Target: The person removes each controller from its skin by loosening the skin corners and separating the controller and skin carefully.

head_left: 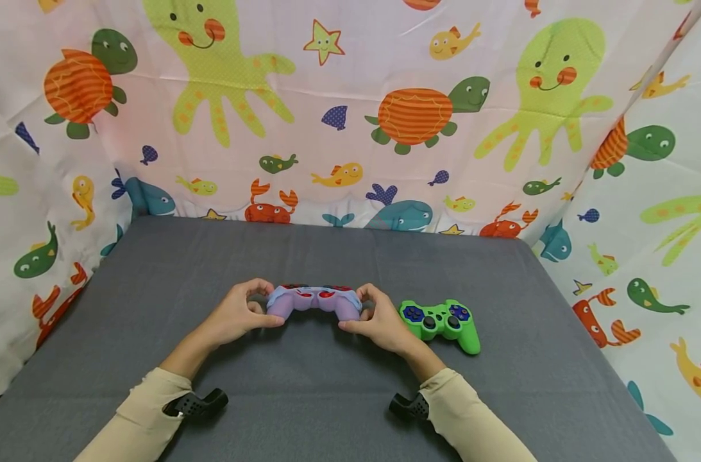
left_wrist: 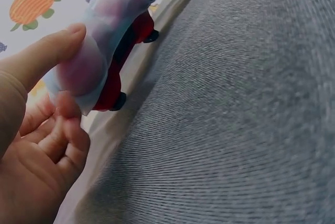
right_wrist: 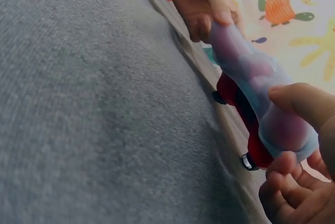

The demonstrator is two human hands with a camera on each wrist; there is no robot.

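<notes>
Both hands hold a red game controller [left_wrist: 111,89] that wears a soft, pale blue and lilac cover [head_left: 313,298]. My left hand [head_left: 237,313] pinches its left grip between thumb and fingers. On the opposite end, my right hand [head_left: 383,322] pinches the right grip the same way. Seen from both wrists, the cover [right_wrist: 285,127] wraps the grips and the near side, while red body and black shoulder buttons show along the far edge. The controller is raised off the cloth.
A green game controller [head_left: 440,323] with dark blue button areas and black sticks lies on the grey tablecloth [head_left: 304,398], just right of my right hand. Behind and at both sides hangs a white curtain [head_left: 362,77] printed with sea animals.
</notes>
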